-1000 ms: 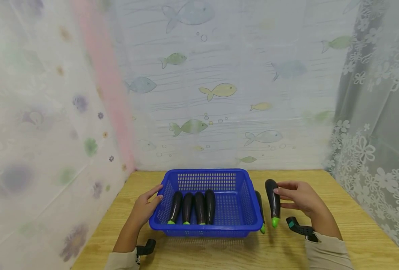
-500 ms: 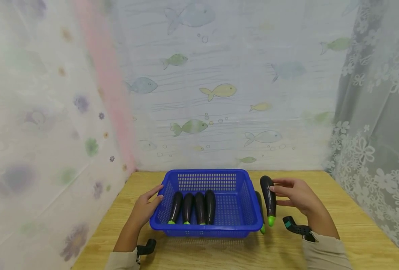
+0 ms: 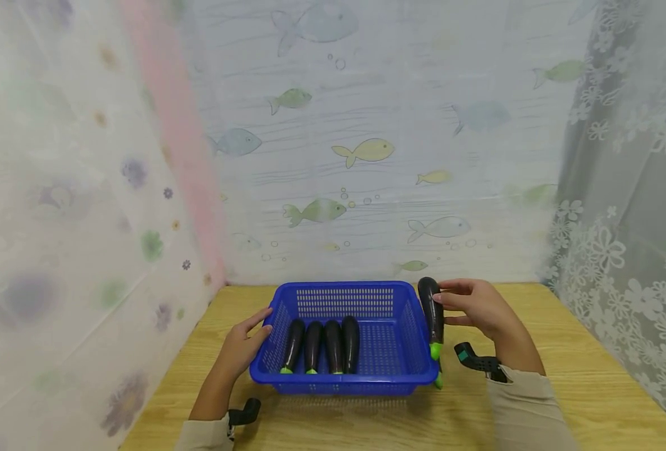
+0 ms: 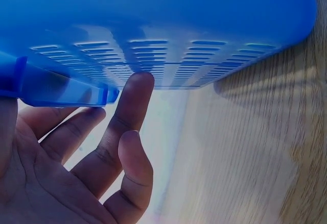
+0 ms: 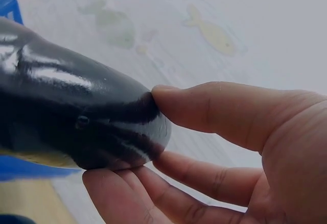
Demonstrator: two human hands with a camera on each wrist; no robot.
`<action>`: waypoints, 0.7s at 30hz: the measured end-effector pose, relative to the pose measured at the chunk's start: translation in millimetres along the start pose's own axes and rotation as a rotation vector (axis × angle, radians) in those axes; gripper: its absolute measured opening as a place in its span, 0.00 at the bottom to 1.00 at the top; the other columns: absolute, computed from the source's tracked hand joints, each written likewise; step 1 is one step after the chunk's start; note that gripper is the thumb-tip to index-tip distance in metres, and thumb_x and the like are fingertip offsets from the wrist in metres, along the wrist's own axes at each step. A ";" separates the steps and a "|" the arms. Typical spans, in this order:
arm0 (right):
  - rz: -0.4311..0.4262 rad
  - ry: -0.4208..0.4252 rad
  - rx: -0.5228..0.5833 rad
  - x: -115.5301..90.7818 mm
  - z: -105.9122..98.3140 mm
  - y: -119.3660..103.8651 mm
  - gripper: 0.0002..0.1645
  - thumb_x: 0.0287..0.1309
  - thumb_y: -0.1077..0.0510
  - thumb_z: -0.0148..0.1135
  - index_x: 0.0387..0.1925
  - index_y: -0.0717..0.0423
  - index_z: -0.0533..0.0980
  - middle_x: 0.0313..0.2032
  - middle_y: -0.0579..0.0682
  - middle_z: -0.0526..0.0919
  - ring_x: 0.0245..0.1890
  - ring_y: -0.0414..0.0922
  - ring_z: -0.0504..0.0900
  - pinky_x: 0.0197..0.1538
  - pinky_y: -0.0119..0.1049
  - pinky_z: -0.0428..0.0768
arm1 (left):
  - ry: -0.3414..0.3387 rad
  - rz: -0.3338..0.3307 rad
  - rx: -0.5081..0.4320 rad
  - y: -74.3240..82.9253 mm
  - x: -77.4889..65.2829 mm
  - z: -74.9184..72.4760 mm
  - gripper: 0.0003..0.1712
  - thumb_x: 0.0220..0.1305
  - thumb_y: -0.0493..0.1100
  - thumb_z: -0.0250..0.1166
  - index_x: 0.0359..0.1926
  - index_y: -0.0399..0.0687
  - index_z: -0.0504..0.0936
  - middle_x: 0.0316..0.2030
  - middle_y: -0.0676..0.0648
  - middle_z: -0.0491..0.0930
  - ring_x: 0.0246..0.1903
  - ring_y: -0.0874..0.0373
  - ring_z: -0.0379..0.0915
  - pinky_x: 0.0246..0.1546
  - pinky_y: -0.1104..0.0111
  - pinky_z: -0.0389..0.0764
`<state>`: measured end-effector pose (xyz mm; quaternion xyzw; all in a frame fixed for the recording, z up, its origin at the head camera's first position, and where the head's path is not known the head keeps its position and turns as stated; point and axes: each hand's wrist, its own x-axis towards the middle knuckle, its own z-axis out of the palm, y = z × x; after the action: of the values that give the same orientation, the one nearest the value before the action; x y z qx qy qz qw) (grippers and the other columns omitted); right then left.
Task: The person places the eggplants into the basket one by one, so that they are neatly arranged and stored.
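Observation:
My right hand (image 3: 476, 305) pinches a dark glossy eggplant (image 3: 431, 313) between thumb and fingers, at its thick rounded end in the right wrist view. The eggplant is raised at the right rim of a blue plastic basket (image 3: 361, 379), its green stem end (image 3: 435, 351) pointing toward me. My left hand (image 3: 241, 351) grips the basket's left rim; in the left wrist view its fingers (image 4: 135, 99) reach under the rim beside the slotted wall. Several eggplants (image 3: 312, 347) lie side by side in the left half of the basket, stems toward me.
Another eggplant lies on the table just right of the basket, mostly hidden, its green tip (image 3: 438, 381) showing. The wooden table (image 3: 569, 363) ends at a fish-patterned curtain (image 3: 366, 250) behind the basket. Flowered sheets hang on the left and right.
My right hand has moved left and up with the eggplant, from over the table to the basket's right rim. The left hand and the basket have stayed in place.

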<state>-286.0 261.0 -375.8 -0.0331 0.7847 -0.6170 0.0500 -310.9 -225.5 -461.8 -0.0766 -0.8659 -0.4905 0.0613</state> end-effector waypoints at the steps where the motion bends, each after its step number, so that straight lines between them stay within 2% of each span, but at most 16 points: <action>1: 0.003 -0.001 -0.001 2.2 1.9 -1.3 0.42 0.53 0.47 0.68 0.65 0.61 0.64 0.62 0.64 0.69 0.57 0.57 0.76 0.46 0.47 0.83 | 0.000 0.004 0.000 0.2 -0.1 -0.1 0.27 0.67 0.54 0.58 0.66 0.63 0.69 0.68 0.50 0.64 0.64 0.38 0.63 0.51 0.46 0.76; 9: 0.024 -0.018 -0.003 20.0 17.5 -7.1 0.39 0.54 0.50 0.68 0.63 0.63 0.66 0.59 0.63 0.72 0.57 0.59 0.75 0.46 0.47 0.83 | -0.008 0.015 -0.024 1.6 -1.4 0.1 0.28 0.67 0.53 0.58 0.67 0.59 0.69 0.69 0.47 0.63 0.64 0.37 0.63 0.50 0.48 0.78; 15: 0.046 -0.014 -0.014 31.1 30.0 -7.6 0.37 0.53 0.51 0.69 0.62 0.62 0.68 0.58 0.62 0.74 0.56 0.59 0.76 0.45 0.48 0.83 | -0.013 -0.014 -0.033 2.6 -0.4 1.0 0.28 0.69 0.48 0.57 0.68 0.54 0.67 0.69 0.44 0.61 0.63 0.35 0.63 0.49 0.47 0.78; 21: 0.068 -0.029 -0.033 41.7 44.7 -9.6 0.37 0.53 0.53 0.69 0.62 0.61 0.68 0.59 0.62 0.72 0.56 0.60 0.75 0.43 0.46 0.84 | -0.004 0.012 -0.023 4.7 -3.0 -0.1 0.27 0.68 0.51 0.57 0.67 0.58 0.69 0.69 0.46 0.63 0.62 0.37 0.65 0.48 0.49 0.79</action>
<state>-322.3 210.8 -378.4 -0.0162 0.7946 -0.6013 0.0816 -307.0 -223.4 -458.3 -0.0834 -0.8599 -0.4998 0.0613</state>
